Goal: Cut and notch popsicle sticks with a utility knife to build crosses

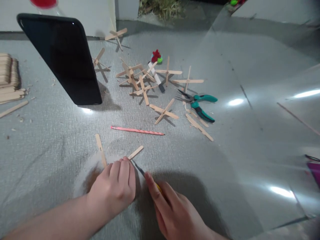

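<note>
My left hand (115, 183) is closed on a popsicle stick (136, 152), whose far end sticks out past the fingertips. In my right hand (172, 210) is a craft knife (139, 168) with a yellow handle, mostly hidden by the fingers. Its blade points up and left, and the tip is at the stick, close to my left fingertips. Beside my left hand lies another popsicle stick (100, 150) with a small notch in its edge. A pink pencil (137, 130) lies just beyond both hands.
A black phone (62, 60) stands upright at left, near stacked popsicle sticks (8, 71). Several crossed-stick pieces (164, 112) lie further back, with a white marker (156, 76) and a red flower-shaped item (156, 56). Teal-handled pliers (200, 101) rest beside cut sticks (199, 127).
</note>
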`<action>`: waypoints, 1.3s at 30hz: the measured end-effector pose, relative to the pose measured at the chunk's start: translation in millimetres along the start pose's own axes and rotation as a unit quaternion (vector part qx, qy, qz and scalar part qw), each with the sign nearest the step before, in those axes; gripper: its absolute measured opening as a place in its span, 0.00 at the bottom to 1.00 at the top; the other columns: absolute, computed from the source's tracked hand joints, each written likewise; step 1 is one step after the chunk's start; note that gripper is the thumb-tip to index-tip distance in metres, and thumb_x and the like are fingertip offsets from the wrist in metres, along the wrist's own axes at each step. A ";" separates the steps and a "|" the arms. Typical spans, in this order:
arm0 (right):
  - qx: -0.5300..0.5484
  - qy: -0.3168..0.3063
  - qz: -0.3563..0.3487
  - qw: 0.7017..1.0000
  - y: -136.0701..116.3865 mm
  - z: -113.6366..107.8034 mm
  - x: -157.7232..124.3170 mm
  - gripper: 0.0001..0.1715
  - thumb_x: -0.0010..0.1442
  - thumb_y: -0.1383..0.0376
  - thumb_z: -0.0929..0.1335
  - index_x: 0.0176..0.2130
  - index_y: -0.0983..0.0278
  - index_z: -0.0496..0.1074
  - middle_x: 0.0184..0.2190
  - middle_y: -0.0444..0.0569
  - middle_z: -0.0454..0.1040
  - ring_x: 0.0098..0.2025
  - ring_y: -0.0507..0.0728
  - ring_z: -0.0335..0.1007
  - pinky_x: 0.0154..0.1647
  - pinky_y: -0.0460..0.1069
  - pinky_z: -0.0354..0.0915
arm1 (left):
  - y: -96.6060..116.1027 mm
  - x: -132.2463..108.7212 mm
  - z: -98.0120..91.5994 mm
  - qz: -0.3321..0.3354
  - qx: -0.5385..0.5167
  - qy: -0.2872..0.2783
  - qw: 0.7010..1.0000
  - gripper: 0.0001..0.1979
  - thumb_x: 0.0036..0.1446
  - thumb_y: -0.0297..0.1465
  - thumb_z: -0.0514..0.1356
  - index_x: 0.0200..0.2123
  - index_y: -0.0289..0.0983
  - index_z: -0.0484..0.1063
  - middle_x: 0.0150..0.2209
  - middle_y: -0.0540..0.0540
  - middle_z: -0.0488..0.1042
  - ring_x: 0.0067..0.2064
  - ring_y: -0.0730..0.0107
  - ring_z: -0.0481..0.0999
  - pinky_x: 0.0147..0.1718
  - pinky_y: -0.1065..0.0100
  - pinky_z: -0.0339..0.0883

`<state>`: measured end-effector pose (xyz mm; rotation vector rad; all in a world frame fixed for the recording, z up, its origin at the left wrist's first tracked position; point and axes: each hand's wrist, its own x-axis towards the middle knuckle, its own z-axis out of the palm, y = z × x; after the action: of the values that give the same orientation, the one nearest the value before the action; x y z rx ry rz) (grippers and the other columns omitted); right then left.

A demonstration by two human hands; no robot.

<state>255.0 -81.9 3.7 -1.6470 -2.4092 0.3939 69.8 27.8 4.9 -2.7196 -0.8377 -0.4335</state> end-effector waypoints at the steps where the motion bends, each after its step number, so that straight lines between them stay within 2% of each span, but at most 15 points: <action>1: 0.002 -0.003 0.000 1.000 0.8 0.1 -0.5 0.39 0.70 0.72 0.52 0.73 0.74 0.30 0.31 0.52 0.74 0.23 0.54 0.70 0.20 0.47 0.71 | -0.2 -0.4 0.5 0.003 -0.003 0.000 1.000 0.11 0.59 0.14 0.53 0.38 0.19 0.76 0.24 0.43 0.72 0.23 0.66 0.70 0.20 0.66 0.66; 8: 0.012 -0.015 -0.012 1.000 4.1 0.3 4.1 0.41 0.69 0.73 0.54 0.73 0.74 0.28 0.30 0.51 0.74 0.23 0.54 0.69 0.19 0.47 0.71 | 0.7 -2.4 2.4 -0.002 -0.028 0.003 1.000 0.12 0.60 0.16 0.51 0.40 0.21 0.75 0.27 0.43 0.73 0.25 0.66 0.69 0.22 0.66 0.66; 16: -0.013 -0.003 -0.002 1.000 -1.0 2.7 10.1 0.41 0.68 0.73 0.54 0.73 0.75 0.31 0.30 0.52 0.74 0.23 0.54 0.68 0.20 0.46 0.70 | -2.5 2.0 2.4 -0.013 -0.055 0.010 0.998 0.10 0.60 0.15 0.52 0.38 0.22 0.74 0.25 0.44 0.71 0.25 0.66 0.67 0.22 0.65 0.64; 22: 0.005 0.001 0.009 1.000 -0.9 2.6 2.8 0.40 0.68 0.74 0.54 0.74 0.74 0.33 0.31 0.52 0.74 0.24 0.53 0.68 0.22 0.46 0.71 | -1.3 0.8 0.2 -0.021 -0.042 0.014 0.999 0.10 0.60 0.15 0.53 0.39 0.22 0.74 0.24 0.46 0.70 0.24 0.68 0.67 0.20 0.67 0.62; 31: 0.019 0.002 -0.006 1.000 1.8 2.1 -5.6 0.39 0.70 0.74 0.53 0.74 0.74 0.33 0.32 0.54 0.76 0.25 0.53 0.71 0.23 0.45 0.73 | -1.1 2.8 -1.1 -0.017 -0.032 0.006 0.999 0.09 0.59 0.14 0.54 0.38 0.20 0.74 0.23 0.46 0.70 0.23 0.68 0.68 0.17 0.67 0.65; 39: 0.003 -0.005 -0.023 1.000 2.7 9.1 -13.5 0.40 0.69 0.74 0.55 0.73 0.77 0.33 0.32 0.55 0.77 0.26 0.54 0.72 0.23 0.44 0.73 | 2.6 0.1 0.6 -0.009 -0.020 0.016 1.000 0.11 0.59 0.15 0.52 0.39 0.20 0.75 0.25 0.44 0.71 0.25 0.67 0.69 0.20 0.66 0.66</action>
<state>259.4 -94.5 -6.0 -1.5870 -2.4469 0.4029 71.5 26.0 3.9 -2.7362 -0.8561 -0.5010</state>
